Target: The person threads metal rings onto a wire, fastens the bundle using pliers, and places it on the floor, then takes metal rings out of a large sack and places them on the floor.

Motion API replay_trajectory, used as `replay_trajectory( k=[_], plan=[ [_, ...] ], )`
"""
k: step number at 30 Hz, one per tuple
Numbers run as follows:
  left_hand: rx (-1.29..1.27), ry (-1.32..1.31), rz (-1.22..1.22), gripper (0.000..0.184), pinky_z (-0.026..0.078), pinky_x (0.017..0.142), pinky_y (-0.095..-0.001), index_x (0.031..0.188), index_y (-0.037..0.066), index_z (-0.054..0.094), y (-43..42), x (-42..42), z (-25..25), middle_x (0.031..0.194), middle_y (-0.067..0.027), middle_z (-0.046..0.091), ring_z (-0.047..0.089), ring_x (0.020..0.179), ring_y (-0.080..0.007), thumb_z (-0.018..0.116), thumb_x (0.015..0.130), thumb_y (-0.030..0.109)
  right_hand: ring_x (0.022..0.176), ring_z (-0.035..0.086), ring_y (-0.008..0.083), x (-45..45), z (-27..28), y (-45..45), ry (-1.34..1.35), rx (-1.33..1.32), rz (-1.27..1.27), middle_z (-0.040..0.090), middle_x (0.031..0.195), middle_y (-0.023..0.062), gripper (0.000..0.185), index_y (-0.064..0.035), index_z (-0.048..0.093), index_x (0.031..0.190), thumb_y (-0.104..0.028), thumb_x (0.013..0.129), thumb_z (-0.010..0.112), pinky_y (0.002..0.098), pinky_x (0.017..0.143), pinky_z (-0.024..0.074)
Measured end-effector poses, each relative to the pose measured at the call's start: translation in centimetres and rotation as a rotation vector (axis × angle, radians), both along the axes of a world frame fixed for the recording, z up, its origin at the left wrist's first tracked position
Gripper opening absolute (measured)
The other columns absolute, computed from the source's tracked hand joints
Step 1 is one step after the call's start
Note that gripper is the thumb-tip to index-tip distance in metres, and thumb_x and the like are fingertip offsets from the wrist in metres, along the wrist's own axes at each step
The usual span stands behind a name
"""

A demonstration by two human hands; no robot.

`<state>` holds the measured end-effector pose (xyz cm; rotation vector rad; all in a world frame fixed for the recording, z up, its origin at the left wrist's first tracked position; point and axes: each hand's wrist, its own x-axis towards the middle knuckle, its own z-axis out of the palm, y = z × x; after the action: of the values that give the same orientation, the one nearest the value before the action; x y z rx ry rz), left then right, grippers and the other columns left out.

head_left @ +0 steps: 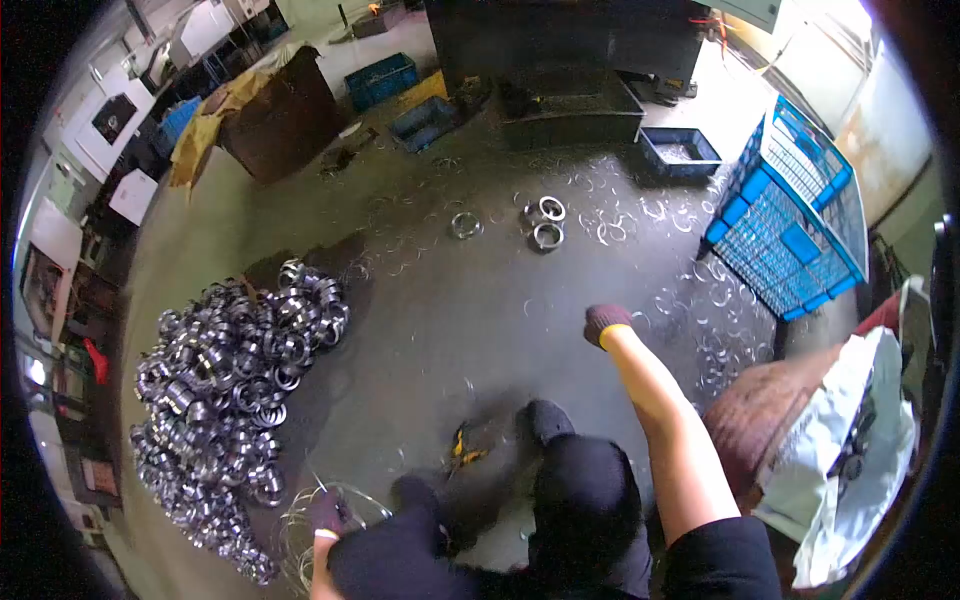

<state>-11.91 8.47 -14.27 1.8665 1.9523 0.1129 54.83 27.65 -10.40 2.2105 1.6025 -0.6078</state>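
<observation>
Nearest: my left hand (325,510), at the wire coil (290,530) — grip state not discernible; a snagged loop could drag rings off the adjacent pile (215,380). Farther: my right hand (606,325), over the floor (450,330), grip likewise unclear — a careless sweep could scatter the loose rings (548,248) beyond.

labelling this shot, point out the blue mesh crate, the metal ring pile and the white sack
Blue mesh crate (800,243), head view: solid panel on its side.
Metal ring pile (215,370), head view: its middle.
White sack (808,465), head view: its outer side.
</observation>
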Motion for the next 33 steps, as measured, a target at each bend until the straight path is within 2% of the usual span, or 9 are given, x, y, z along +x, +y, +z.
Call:
replay_trajectory(
  k=[3,4,7,8,16,27,29,31,33],
  plan=[
    [-0.209,-0.837,0.953,0.016,0.037,0.042,-0.0277,0.077,0.006,0.060,5.4,2.5,-2.9,0.058,-0.0026,0.051,0.047,0.046,-0.0121,0.057,0.084,0.021,0.088,0.063,0.0373,3.2,-4.6,4.8,-0.074,-0.027,0.002,0.065,0.095,0.0166,0.027,-0.0056,0.068,0.092,-0.015,0.074,0.050,0.0433,0.074,0.0517],
    [-0.215,-0.667,1.015,0.019,0.037,0.042,-0.0266,0.069,0.006,0.056,7.9,5.7,-0.8,0.054,-0.0017,0.050,0.046,0.044,-0.0117,0.057,0.084,0.017,0.088,0.063,0.0373,3.7,-5.6,7.3,-0.084,-0.043,0.011,0.065,0.095,0.0166,0.027,-0.0056,0.068,0.092,-0.015,0.074,0.050,0.0433,0.074,0.0517],
    [-0.190,-0.593,0.598,0.021,0.038,0.042,-0.0271,0.067,0.006,0.056,8.0,4.3,-4.1,0.052,-0.0020,0.049,0.046,0.043,-0.0119,0.058,0.084,0.017,0.094,0.062,0.0334,4.1,-8.7,14.4,-0.097,-0.072,-0.059,0.064,0.103,0.0165,0.026,-0.0076,0.068,0.096,-0.019,0.076,0.055,0.0402,0.078,0.0510],
    [-0.283,-0.598,0.965,0.019,0.040,0.043,-0.0277,0.068,0.006,0.056,9.1,5.9,-3.6,0.053,-0.0032,0.052,0.050,0.044,-0.0132,0.058,0.084,0.017,0.104,0.057,0.0346,4.3,-10.1,16.4,-0.092,-0.035,-0.084,0.058,0.113,0.0174,0.033,-0.0083,0.063,0.105,-0.018,0.075,0.055,0.0410,0.084,0.0483],
    [-0.557,-0.717,0.839,0.034,0.042,0.052,-0.0263,0.113,-0.002,0.056,10.3,7.5,-2.7,0.066,-0.0020,0.054,0.048,0.057,-0.0102,0.059,0.084,0.017,0.131,0.028,0.0359,4.8,-14.9,29.1,-0.138,0.366,-0.022,0.025,0.145,0.0159,0.072,-0.0209,0.019,0.142,-0.037,0.082,0.054,0.0458,0.106,0.0265],
    [-0.608,-0.585,0.787,0.023,0.042,0.053,-0.0278,0.100,0.000,0.061,11.2,8.5,-1.9,0.065,-0.0047,0.055,0.051,0.057,-0.0130,0.052,0.089,0.018,0.122,0.043,0.0303,6.4,-23.7,33.6,-0.171,0.416,0.077,0.047,0.133,0.0062,0.053,-0.0298,0.031,0.137,-0.036,0.087,0.047,0.0446,0.104,0.0266],
    [-0.580,-0.640,0.875,0.021,0.043,0.054,-0.0287,0.099,0.000,0.061,10.9,9.0,-1.9,0.066,-0.0048,0.055,0.051,0.058,-0.0138,0.052,0.089,0.017,0.119,0.045,0.0316,5.2,-22.7,33.2,0.243,0.578,-0.277,0.049,0.130,0.0076,0.054,-0.0247,0.033,0.136,-0.031,0.085,0.050,0.0471,0.102,0.0280],
    [-0.557,-0.690,0.966,0.020,0.044,0.055,-0.0295,0.099,0.001,0.061,10.6,9.0,-1.7,0.067,-0.0048,0.056,0.052,0.058,-0.0146,0.052,0.089,0.016,0.116,0.047,0.0327,2.4,-17.8,30.6,-0.269,0.392,0.351,0.052,0.127,0.0105,0.056,-0.0198,0.037,0.134,-0.025,0.081,0.055,0.0495,0.098,0.0297],
    [-0.564,-0.783,1.029,0.020,0.044,0.056,-0.0299,0.100,0.001,0.061,10.6,8.6,-2.0,0.069,-0.0045,0.056,0.052,0.059,-0.0149,0.055,0.087,0.014,0.118,0.045,0.0293,1.6,-19.0,28.3,-0.068,0.669,0.256,0.052,0.125,0.0112,0.070,-0.0189,0.040,0.131,-0.024,0.067,0.067,0.0524,0.094,0.0321]
  ],
)
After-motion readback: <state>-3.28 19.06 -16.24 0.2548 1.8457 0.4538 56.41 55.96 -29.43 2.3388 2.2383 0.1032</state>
